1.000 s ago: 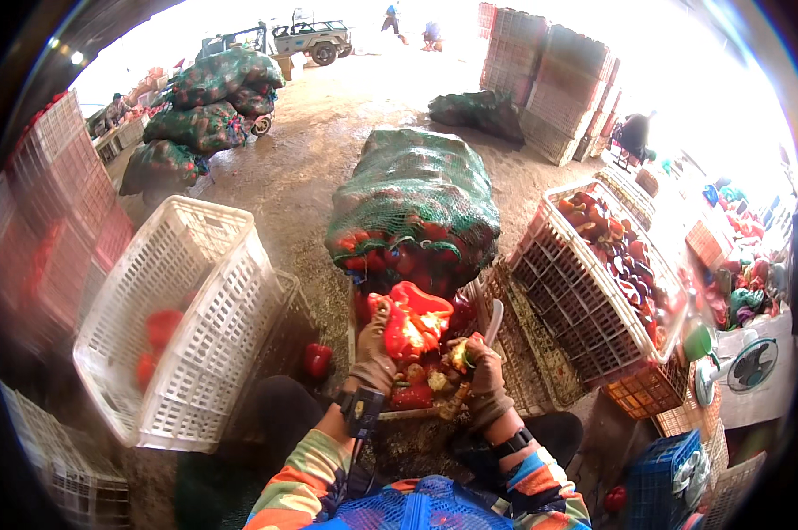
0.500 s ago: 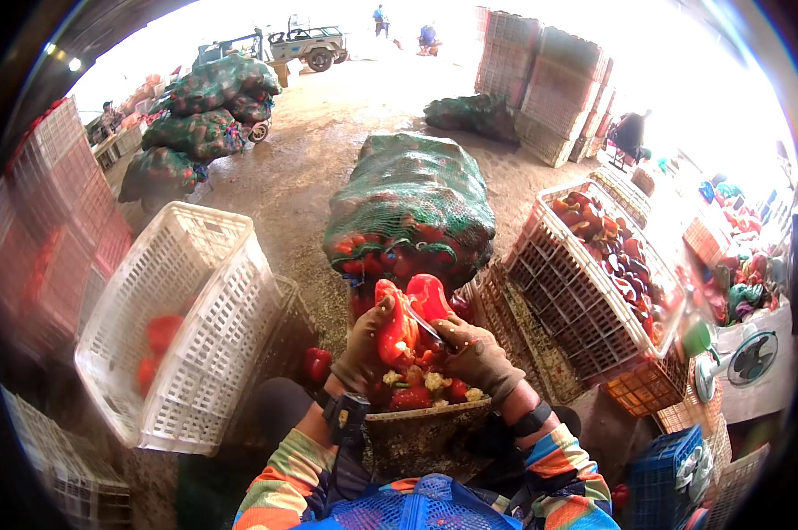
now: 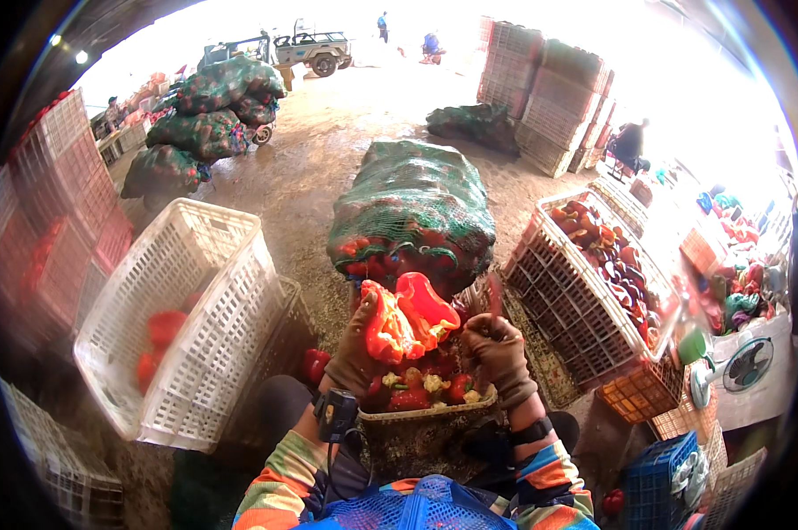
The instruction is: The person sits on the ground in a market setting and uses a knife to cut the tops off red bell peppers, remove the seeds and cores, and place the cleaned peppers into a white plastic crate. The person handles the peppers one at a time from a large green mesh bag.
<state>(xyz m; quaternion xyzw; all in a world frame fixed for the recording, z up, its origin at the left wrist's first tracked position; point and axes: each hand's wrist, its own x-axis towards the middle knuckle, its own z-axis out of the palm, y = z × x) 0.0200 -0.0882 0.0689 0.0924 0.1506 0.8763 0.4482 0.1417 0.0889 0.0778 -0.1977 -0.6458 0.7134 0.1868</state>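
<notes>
A split red bell pepper (image 3: 408, 320) lies opened out in my left hand (image 3: 356, 346), its pale inside facing up. My right hand (image 3: 498, 353) is closed on a knife (image 3: 494, 299), held apart from the pepper. The knife points up from the fist and is blurred. Below both hands stands a tub (image 3: 430, 412) between my knees, with pepper cores (image 3: 436, 382) and red pepper pieces in it. Just beyond the pepper sits a green mesh sack (image 3: 412, 199) full of red peppers.
To the left a white crate (image 3: 200, 353) holds some red peppers (image 3: 165, 329). A crate (image 3: 575, 287) heaped with cut dark red peppers stands at the right. Beyond are stacked crates (image 3: 562, 97), more mesh sacks (image 3: 200, 134) and a fan (image 3: 745, 364).
My right hand has drawn the knife away from the pepper, to the right, and turned it upward. The pepper now lies spread wider in my left hand.
</notes>
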